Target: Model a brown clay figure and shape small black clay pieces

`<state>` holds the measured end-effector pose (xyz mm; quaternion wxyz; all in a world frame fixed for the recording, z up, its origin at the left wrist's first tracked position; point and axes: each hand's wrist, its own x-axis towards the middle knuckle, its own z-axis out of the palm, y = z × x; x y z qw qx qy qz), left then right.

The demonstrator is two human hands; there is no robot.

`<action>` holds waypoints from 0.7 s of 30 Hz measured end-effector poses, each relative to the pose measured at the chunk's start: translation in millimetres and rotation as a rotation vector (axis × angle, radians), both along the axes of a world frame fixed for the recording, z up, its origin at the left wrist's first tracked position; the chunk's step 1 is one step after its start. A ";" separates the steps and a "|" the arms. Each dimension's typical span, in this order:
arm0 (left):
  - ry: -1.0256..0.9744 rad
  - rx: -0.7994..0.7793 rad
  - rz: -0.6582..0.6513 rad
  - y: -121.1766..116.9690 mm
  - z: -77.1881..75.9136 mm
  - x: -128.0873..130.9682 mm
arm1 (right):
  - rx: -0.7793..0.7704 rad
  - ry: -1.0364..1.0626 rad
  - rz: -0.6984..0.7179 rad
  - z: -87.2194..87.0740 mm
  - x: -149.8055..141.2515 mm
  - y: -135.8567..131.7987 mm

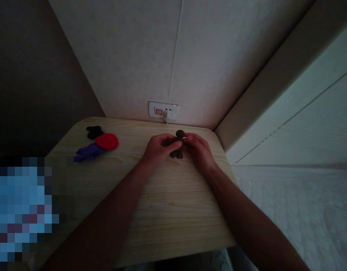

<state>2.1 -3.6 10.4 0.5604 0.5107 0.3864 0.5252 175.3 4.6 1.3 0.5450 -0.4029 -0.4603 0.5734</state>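
A small brown clay figure (180, 134) with a round head, a body and two stubby feet is upright between my hands, over the far middle of the wooden tabletop. My left hand (161, 148) is closed on its left side, the thumb lying across the front of the body. From the other side, my right hand (199, 149) has its fingers bent at the figure's right edge, near the neck. Its fingertips are partly hidden, and whether they pinch a small part of the figure is hard to see.
On the left of the tabletop (167, 210) lie a red flattened clay piece (106, 141), a purple clay lump (90, 151) and a black clay lump (94, 131). A wall socket (163, 110) with a plug sits behind the table. A white panel stands at right. The lower left is pixelated.
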 end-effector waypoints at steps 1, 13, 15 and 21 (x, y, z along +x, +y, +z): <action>0.023 0.007 -0.015 -0.1 -0.7 0.3 | 0.010 -0.012 0.008 -0.4 -0.8 -0.3; -0.049 0.016 0.347 8.6 -6.6 -7.1 | 0.008 -0.111 0.117 3.9 -0.1 -6.6; -0.084 -0.005 0.394 10.7 -7.9 -9.1 | 0.009 -0.155 0.162 5.9 -0.7 -9.2; -0.047 -0.022 0.298 9.6 -6.0 -9.1 | 0.045 -0.149 0.178 7.7 -2.2 -10.7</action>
